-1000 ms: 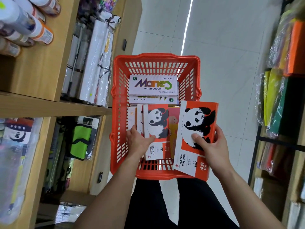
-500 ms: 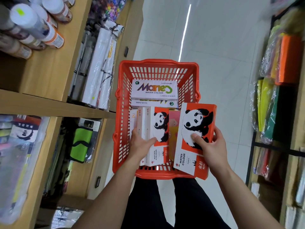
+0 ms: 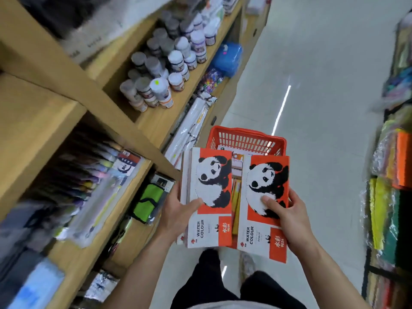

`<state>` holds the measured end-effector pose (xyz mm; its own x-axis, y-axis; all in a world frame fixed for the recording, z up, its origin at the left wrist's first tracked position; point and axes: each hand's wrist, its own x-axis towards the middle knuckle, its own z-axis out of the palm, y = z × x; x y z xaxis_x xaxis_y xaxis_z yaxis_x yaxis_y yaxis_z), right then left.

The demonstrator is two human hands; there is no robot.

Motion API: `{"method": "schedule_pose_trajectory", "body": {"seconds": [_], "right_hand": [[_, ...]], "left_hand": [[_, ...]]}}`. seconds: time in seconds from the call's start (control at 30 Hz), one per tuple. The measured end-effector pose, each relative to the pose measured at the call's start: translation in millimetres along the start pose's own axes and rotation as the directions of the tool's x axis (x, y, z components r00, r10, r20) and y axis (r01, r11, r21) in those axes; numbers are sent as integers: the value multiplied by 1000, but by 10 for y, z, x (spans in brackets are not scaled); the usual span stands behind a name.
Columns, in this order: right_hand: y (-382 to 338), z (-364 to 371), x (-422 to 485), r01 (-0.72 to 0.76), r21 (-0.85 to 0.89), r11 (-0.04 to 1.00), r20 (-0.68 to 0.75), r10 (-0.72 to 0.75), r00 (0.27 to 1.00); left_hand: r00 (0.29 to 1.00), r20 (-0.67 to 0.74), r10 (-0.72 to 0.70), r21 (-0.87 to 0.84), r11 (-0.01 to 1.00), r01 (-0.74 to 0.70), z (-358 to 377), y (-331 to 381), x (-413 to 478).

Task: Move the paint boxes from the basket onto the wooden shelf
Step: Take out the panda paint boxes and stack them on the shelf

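Note:
My left hand grips a small stack of panda water-colour boxes by its left edge, thumb on the top cover. My right hand holds one more panda water-colour box, thumb on the panda picture. Both are held side by side above the near end of the red basket, which stands on the floor ahead of me and is mostly hidden behind the boxes. More boxes show in the gap between them. The wooden shelf rises on my left.
Paint jars fill an upper shelf level. Below it are plastic-wrapped marker sets and a green pouch. White wrapped rolls lean beside the basket. A rack of coloured paper lines the right side of the tiled aisle.
My left hand has lifted a stack of panda boxes out of the basket, level with the box in my right hand. The view has swung up and left toward the shelf.

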<state>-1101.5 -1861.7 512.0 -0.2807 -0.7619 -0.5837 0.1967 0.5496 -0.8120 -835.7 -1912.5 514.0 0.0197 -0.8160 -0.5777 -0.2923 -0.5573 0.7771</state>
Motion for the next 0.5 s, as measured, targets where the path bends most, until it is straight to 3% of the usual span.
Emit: {"method": "schedule_pose_trajectory", "body": {"seconds": [0.23, 0.5], "right_hand": [[-833, 422, -434, 188, -25, 982, 332, -170, 928], [-1729, 1636, -1124, 386, 30, 922, 589, -328, 738]], "left_hand": [[937, -326, 125, -172, 967, -189, -516, 384, -1225], [743, -654, 142, -234, 896, -377, -1468, 521, -2388]]}}
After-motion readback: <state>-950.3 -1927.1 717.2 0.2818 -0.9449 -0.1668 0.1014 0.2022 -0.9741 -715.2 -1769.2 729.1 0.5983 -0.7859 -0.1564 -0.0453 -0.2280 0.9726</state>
